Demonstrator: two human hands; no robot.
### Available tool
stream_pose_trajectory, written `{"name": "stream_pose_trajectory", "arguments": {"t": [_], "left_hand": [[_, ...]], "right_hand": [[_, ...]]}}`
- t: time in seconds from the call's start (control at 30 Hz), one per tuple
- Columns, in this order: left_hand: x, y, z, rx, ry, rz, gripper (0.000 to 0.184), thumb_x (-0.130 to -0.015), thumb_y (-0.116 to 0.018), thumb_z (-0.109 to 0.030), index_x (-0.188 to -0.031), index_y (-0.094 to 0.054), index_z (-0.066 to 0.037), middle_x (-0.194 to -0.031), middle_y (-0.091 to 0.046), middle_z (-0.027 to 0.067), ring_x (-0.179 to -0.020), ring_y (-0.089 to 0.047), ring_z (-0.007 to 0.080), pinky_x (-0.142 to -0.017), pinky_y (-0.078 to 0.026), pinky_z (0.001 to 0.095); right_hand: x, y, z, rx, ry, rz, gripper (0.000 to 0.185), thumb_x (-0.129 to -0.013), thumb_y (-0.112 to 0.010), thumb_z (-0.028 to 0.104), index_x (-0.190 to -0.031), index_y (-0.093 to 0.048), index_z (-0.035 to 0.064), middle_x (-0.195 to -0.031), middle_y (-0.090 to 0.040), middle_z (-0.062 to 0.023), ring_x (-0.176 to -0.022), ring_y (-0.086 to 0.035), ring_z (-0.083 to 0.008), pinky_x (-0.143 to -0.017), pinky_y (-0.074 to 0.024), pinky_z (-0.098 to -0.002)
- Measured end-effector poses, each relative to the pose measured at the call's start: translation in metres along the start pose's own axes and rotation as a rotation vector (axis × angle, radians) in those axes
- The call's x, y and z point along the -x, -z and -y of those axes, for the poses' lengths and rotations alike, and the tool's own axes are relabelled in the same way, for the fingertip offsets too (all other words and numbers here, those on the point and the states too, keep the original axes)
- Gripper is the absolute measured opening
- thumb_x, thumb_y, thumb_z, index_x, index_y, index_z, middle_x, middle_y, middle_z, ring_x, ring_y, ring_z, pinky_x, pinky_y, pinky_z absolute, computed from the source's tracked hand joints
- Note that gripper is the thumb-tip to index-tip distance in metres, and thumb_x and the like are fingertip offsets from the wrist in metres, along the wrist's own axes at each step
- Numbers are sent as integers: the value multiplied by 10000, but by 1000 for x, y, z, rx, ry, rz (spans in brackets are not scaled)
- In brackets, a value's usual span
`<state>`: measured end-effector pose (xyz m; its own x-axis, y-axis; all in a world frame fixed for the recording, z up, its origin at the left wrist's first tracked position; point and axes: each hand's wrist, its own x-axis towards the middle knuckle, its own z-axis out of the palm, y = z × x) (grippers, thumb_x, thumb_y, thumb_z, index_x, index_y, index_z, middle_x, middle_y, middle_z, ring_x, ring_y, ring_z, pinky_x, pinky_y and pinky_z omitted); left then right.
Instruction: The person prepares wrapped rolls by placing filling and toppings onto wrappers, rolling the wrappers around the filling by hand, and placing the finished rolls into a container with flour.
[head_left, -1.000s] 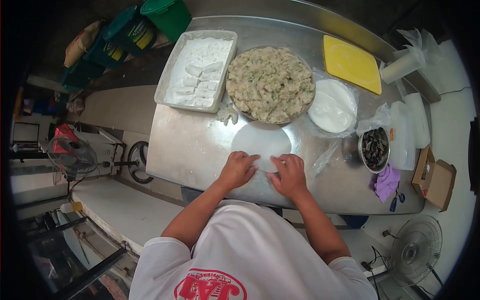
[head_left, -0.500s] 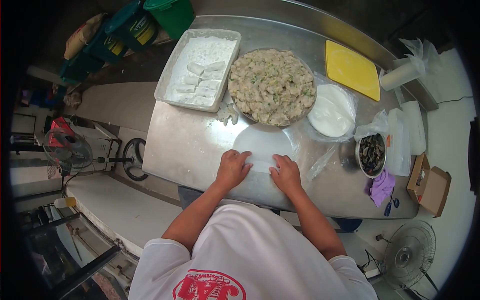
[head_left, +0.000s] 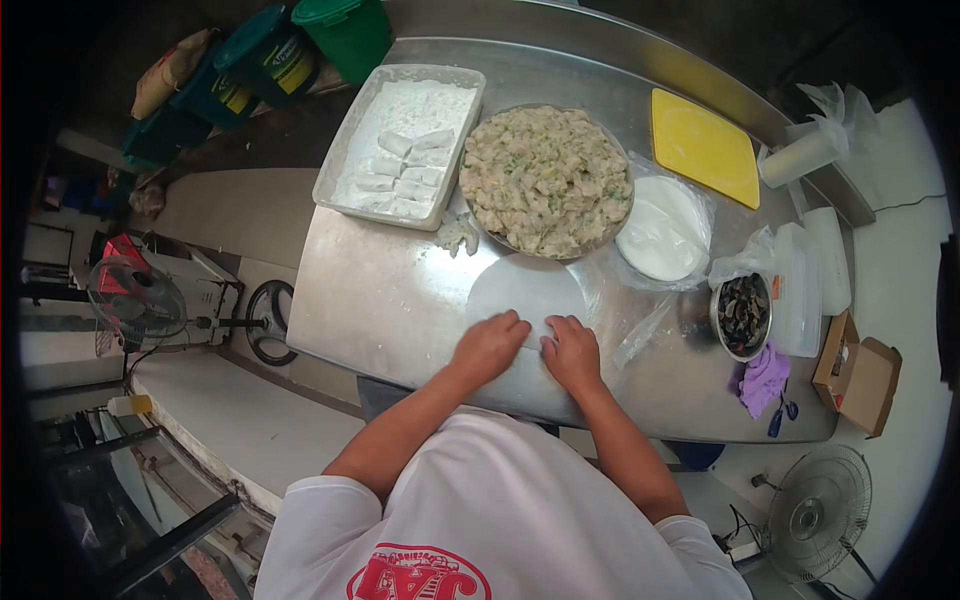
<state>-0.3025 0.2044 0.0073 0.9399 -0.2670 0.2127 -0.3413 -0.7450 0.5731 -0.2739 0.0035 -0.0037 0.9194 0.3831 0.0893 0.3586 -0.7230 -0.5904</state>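
A thin, round white wrapper (head_left: 528, 288) lies flat on the steel table in front of me. Its near edge is under my fingers. My left hand (head_left: 490, 348) is closed, fingertips pressed on the wrapper at its near middle. Just to the right, my right hand (head_left: 573, 352) curls its fingers and thumb at the same edge, a small gap from the left. Any filling under the fingers is hidden. Beyond the wrapper stands a wide bowl heaped with pale, green-flecked filling (head_left: 548, 180). A stack of round white wrappers (head_left: 662, 228) sits on plastic to the right.
At the back left, a plastic tray (head_left: 326, 182) holds white powder and several white rolls (head_left: 405, 165). A shrimp-like scrap (head_left: 458, 236) lies beside it. Rightward are a yellow board (head_left: 706, 147), a bowl of dark pieces (head_left: 742, 318), a purple cloth (head_left: 764, 380) and a cardboard box (head_left: 862, 375).
My left hand has slid right and inward along the wrapper's near edge, closer to my right hand. The right hand has barely moved. The view has shifted slightly.
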Motion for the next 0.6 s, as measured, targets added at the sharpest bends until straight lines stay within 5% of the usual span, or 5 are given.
{"name": "stream_pose_trajectory", "arguments": {"t": [0.23, 0.3, 0.4, 0.6], "left_hand": [[8, -21, 2, 100, 103, 25, 204, -882, -772, -276, -949, -673, -110, -918, -645, 70, -813, -694, 297, -684, -577, 434], [6, -21, 0, 77, 109, 25, 237, -875, -782, -311, -944, -674, -111, -916, -651, 69, -805, -696, 297, -680, -579, 432], [4, -22, -1, 52, 119, 35, 289, -866, -792, -367, -938, -677, -112, -909, -660, 67, -787, -698, 298, -674, -581, 427], [4, -22, 0, 30, 129, 36, 300, -866, -790, -385, -936, -680, -115, -903, -663, 65, -767, -697, 296, -666, -582, 423]], "right_hand": [[-27, 26, 13, -133, -124, 95, 375, -815, -759, 109, -1177, -678, 55, -967, -660, -147, -874, -646, -343, -867, -507, -472], [-60, 45, 23, -31, 187, -156, 454, -815, -774, 165, -1243, -660, 66, -1185, -661, -176, -1097, -623, -386, -934, -506, -458], [-116, 66, 46, 45, 299, -200, 485, -795, -779, 159, -1259, -661, 82, -1273, -641, -145, -1199, -563, -388, -986, -472, -482], [-151, 62, 24, 310, 377, 109, 556, -783, -773, 160, -1316, -625, 104, -1313, -624, -135, -1205, -567, -360, -1045, -433, -457]]}}
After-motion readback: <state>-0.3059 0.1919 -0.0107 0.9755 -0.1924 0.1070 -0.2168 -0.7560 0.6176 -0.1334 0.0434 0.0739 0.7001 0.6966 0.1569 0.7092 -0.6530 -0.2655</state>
